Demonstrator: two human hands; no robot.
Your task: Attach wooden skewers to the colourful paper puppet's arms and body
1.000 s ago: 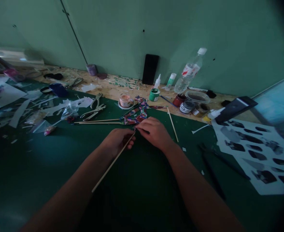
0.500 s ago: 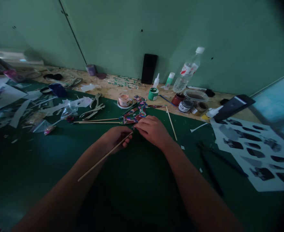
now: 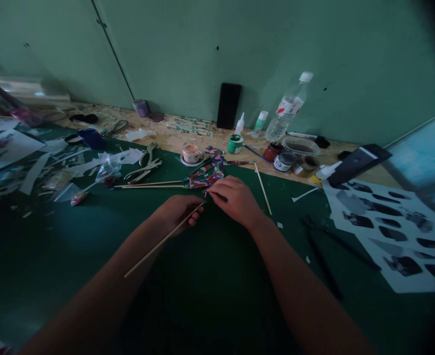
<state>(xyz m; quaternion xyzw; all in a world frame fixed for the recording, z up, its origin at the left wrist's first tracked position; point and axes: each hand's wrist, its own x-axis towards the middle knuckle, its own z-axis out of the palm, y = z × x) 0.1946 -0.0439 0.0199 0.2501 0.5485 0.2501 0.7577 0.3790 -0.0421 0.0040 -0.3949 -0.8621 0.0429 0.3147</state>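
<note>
A thin wooden stick point(image 3: 162, 240) slants through the fingers of my left hand point(image 3: 182, 213), which is closed around it near its upper end. My right hand point(image 3: 235, 199) is pinched close to the stick's tip. A tiny pinkish piece shows between the tip and my right fingertips, too small to name. Just beyond my hands lie colourful patterned pieces point(image 3: 215, 172), one with sticks point(image 3: 153, 185) reaching to the left. Another loose stick point(image 3: 263, 189) rests to the right of my right hand.
Pliers point(image 3: 147, 167) and paper scraps lie at left. Behind stand a pink cup point(image 3: 191, 153), an open green paint jar point(image 3: 234, 144), a phone point(image 3: 229, 105), a plastic bottle point(image 3: 286, 109) and more jars. At right are large black-handled pliers point(image 3: 323, 261) and a printed sheet point(image 3: 391, 231).
My right fingertips have drawn slightly away from the stick's tip, so the small pinkish piece shows more. The lower end of the stick has shifted a little to the right.
</note>
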